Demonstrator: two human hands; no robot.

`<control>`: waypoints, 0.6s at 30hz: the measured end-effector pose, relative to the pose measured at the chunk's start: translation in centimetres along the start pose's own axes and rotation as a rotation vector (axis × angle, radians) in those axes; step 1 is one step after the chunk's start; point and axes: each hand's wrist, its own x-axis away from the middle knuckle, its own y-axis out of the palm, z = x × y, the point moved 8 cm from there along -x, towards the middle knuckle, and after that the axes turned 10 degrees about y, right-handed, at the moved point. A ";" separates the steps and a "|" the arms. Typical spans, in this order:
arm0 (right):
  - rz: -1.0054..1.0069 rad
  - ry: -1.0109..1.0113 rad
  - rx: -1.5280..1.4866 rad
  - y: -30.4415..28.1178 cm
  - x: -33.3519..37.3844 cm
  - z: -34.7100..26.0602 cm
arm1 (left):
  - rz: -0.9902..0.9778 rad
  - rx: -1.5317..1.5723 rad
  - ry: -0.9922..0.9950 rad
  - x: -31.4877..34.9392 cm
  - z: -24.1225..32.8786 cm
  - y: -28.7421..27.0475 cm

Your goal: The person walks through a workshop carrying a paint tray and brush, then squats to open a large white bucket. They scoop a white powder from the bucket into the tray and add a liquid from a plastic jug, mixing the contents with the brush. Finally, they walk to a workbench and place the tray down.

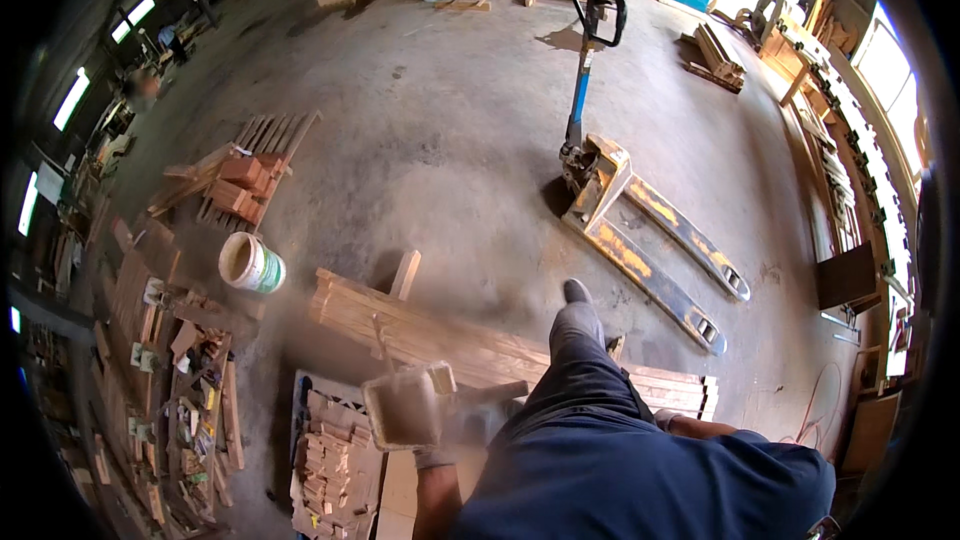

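Observation:
My left hand, in what looks like a pale glove, is closed at the near edge of a shallow rectangular container. The container is whitish and stained, with a tan inside. A thin stick or handle rises from its far side; I cannot make out whether it belongs to a brush. Below it lies a stack of long boards, running across in front of me. My right hand shows only in part beside my leg, near the boards' right end; its fingers are hidden.
A yellow pallet jack with a blue-black handle stands ahead to the right. A white bucket and a pallet with reddish blocks are at left. Short wood pieces lie on cardboard near my left arm. A long workbench lines the right.

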 end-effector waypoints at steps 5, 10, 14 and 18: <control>-0.115 0.003 -0.279 -14.0 2.6 -13.1 | 0.075 -0.034 -0.079 -8.3 -2.6 3.7; -0.085 0.018 -0.528 -27.7 -12.2 -19.9 | 0.157 -0.033 -0.151 -18.9 -1.2 9.3; -0.159 -0.200 -0.495 -40.2 -15.5 -31.8 | 0.196 -0.038 -0.173 -26.1 1.9 13.0; -0.027 -0.498 -0.472 -54.0 -10.5 -45.5 | 0.203 -0.035 -0.138 -35.6 5.2 15.6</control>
